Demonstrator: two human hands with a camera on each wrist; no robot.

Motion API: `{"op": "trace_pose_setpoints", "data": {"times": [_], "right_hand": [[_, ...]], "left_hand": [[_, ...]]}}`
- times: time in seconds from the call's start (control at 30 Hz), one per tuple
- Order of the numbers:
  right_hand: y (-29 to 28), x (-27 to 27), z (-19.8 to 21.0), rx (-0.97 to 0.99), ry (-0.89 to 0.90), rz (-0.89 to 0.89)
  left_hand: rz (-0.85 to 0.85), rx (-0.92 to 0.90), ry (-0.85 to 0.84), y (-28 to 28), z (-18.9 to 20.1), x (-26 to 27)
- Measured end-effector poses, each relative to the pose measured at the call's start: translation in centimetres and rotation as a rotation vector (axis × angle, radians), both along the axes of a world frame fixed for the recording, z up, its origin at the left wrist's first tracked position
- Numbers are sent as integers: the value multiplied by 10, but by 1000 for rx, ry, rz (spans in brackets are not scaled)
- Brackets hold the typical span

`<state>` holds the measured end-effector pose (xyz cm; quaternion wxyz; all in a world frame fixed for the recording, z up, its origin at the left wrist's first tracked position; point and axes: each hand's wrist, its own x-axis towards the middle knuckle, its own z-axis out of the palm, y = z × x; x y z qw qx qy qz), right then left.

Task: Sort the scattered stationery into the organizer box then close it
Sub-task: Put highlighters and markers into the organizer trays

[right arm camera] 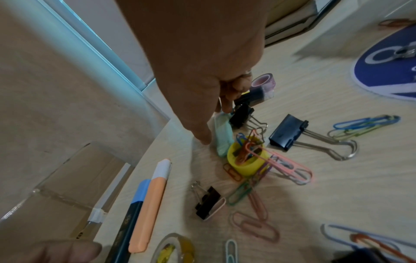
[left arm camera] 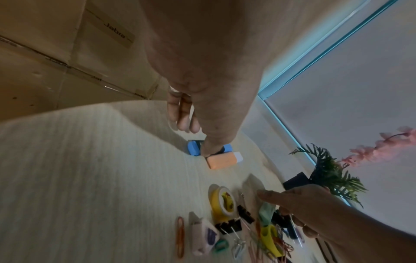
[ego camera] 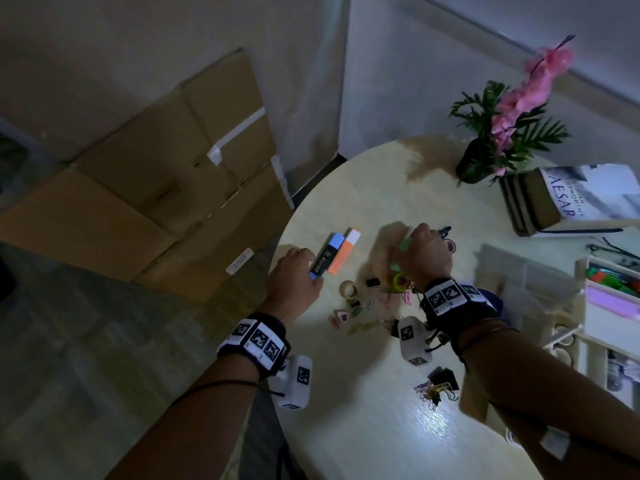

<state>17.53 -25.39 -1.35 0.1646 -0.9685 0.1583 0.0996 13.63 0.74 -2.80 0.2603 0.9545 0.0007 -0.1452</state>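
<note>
Your desk (ego camera: 363, 427) is round and the blue marker (ego camera: 323, 256) lies close to its left edge, so a slipped pinch by your left hand (ego camera: 294, 275) could flick it, or the orange marker (ego camera: 343, 252) touching its side, off onto the floor. The organizer box (ego camera: 609, 306) sits open at the far right, well apart from both hands, so each carry crosses the clutter. Your right hand (ego camera: 427, 252) reaches into the tangled pile, where lifting the mint-green piece (right arm camera: 223, 135) may drag the linked paper clips (right arm camera: 276, 165) and tip the yellow cup (right arm camera: 244, 160).

Your left hand hangs palm-down, thumb and fingers (left arm camera: 183, 113) narrowed onto the blue marker's dark barrel. Your right hand arches over the pile, index finger out, the others curled; it seems to grip the green piece, though the view is too blocked to be sure.
</note>
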Motion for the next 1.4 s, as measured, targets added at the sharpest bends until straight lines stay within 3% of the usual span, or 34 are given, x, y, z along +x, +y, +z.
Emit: {"op": "trace_pose_setpoints", "data": {"times": [0.2, 0.37, 0.6, 0.8, 1.1, 1.2, 1.3, 1.4], "right_hand": [[4, -5, -3, 6, -1, -4], [5, -12, 0, 184, -70, -129], [-9, -37, 34, 665, -212, -307], [-49, -90, 85, 950, -321, -275], [-202, -183, 166, 775, -486, -205], [-251, -212, 179, 800, -582, -301], [-280, -228, 188, 864, -665, -348], [-291, -229, 190, 759, -657, -220]], "left_hand": [[-44, 64, -24, -8, -4, 7], [14, 22, 18, -7, -1, 6], [287, -308, 106, -11, 26, -8], [181, -497, 3, -57, 69, -30], [-99, -672, -10, -173, 112, -76], [-155, -661, -26, -200, 118, -93], [-191, -639, -46, -220, 128, -108], [-206, -614, -60, -235, 140, -118]]}}
